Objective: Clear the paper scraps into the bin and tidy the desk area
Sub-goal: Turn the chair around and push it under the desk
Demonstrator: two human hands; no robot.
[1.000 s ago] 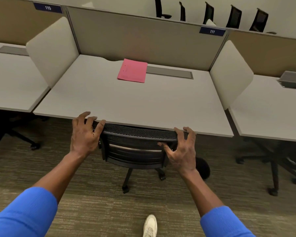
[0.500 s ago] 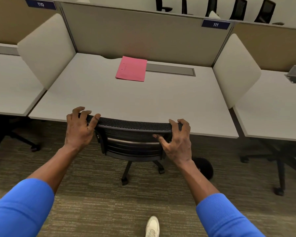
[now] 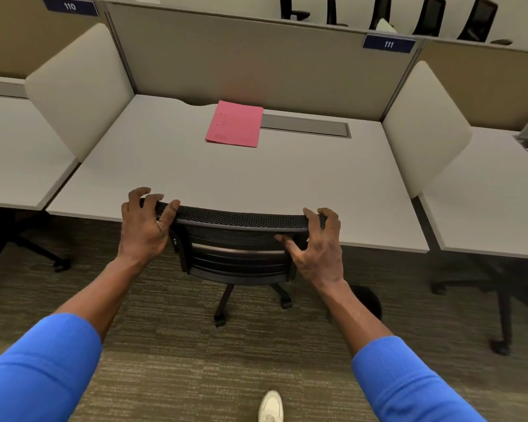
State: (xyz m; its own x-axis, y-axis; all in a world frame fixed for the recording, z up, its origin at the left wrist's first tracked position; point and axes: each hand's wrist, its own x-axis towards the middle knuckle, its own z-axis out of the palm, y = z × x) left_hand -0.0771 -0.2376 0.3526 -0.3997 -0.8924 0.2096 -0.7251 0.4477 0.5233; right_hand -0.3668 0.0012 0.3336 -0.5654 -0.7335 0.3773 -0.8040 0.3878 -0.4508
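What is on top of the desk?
Only a pink folder lies on the desk, near the back, beside a grey cable flap. The chair and both hands, left hand and right hand, hide part of the front edge.

Both arms reach forward, left hand [image 3: 142, 228] and right hand [image 3: 320, 248] with fingers curled in a grip

A dark blue plate [image 3: 70, 7] reading "110" in white sits on top of the partition at the desk's far-left corner; a matching plate [image 3: 389, 44] reading "111" sits at the far-right corner. Print on the pink folder [image 3: 234, 123] is too small to read
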